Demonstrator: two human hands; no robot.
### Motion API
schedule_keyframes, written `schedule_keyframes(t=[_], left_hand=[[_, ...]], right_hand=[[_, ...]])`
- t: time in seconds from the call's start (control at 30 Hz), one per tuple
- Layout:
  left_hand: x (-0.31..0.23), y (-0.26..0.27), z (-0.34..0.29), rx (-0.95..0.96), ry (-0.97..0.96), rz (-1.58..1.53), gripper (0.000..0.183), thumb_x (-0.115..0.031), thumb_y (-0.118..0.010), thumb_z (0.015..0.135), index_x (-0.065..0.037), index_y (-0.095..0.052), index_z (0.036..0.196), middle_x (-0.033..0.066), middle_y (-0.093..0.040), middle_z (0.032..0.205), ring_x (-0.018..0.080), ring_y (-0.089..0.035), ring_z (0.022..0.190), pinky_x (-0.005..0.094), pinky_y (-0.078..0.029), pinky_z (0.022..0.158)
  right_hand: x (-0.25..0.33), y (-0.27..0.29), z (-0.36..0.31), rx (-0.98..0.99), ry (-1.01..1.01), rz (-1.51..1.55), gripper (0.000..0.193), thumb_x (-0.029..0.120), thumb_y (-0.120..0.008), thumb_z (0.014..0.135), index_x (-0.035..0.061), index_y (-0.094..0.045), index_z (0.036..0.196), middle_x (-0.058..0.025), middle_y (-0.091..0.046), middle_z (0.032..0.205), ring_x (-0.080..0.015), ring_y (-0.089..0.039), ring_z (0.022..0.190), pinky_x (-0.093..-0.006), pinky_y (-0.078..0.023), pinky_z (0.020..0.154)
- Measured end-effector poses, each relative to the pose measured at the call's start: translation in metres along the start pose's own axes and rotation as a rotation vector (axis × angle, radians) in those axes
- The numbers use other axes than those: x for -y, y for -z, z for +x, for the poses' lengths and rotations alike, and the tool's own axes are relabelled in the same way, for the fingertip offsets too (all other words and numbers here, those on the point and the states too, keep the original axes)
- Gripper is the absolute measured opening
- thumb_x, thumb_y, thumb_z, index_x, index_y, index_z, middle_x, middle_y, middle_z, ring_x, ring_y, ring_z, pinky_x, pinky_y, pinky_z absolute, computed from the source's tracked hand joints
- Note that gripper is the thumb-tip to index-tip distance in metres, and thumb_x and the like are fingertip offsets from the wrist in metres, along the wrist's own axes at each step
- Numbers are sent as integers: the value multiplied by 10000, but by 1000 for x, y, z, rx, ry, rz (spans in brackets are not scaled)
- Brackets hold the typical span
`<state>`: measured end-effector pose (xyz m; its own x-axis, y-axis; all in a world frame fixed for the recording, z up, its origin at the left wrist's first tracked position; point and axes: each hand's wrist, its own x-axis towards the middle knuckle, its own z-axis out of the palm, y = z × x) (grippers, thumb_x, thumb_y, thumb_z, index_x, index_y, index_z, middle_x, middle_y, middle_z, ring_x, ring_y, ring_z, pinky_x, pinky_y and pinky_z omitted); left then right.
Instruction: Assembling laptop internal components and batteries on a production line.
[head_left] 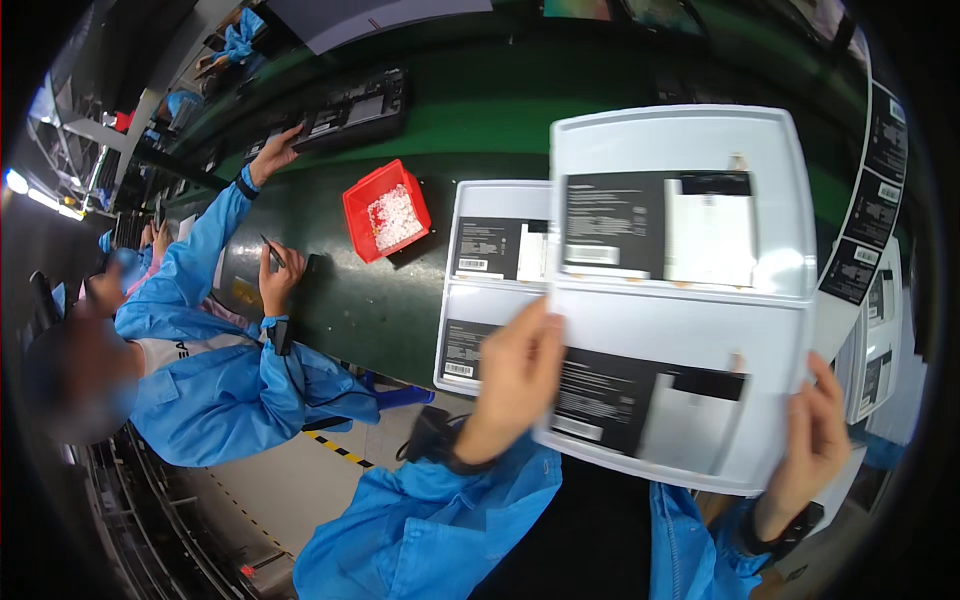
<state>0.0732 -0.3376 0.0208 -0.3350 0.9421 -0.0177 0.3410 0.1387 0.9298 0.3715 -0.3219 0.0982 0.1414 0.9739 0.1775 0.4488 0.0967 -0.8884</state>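
My left hand (512,375) and my right hand (812,435) grip a white plastic tray (690,316) by its left and right edges, raised in front of me. Two compartments divide it, one above the other. In the upper one lies a flat battery pack (615,225), part black with a printed label, part silver-white. A similar battery pack (605,395) sits slightly tilted in the lower compartment. Partly covered by the held tray, a second white tray (449,300) rests on the bench with like packs in it. My fingers beneath the held tray are hidden.
A red bin (352,215) of small white pieces stands on the dark green bench (340,320). At left, a co-worker in a blue smock (200,400) reaches toward a black device (355,110). A strip of black labels (868,210) hangs at right, near more white trays (858,375).
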Motion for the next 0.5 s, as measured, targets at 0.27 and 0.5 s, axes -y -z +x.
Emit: schedule_keyframes(t=[0.27, 0.5], left_hand=[[122, 96, 25, -164, 157, -106, 348, -166, -505, 1045, 78, -614, 1267, 61, -693, 1019, 84, -573, 923, 237, -477, 828], [149, 93, 37, -230, 3, 186, 326, -181, -540, 1016, 50, -649, 1219, 228, -718, 1000, 213, -693, 863, 335, -519, 774]], right_hand=[[-4, -64, 14, 446, 311, 115, 134, -15, -725, 790, -46, -718, 920, -230, -689, 1180, -237, -717, 814, -308, -560, 728], [-116, 41, 110, -395, 388, -287, 279, 184, -567, 1025, 15, -658, 1226, -146, -579, 1403, -251, -548, 1291, -348, -400, 1093]])
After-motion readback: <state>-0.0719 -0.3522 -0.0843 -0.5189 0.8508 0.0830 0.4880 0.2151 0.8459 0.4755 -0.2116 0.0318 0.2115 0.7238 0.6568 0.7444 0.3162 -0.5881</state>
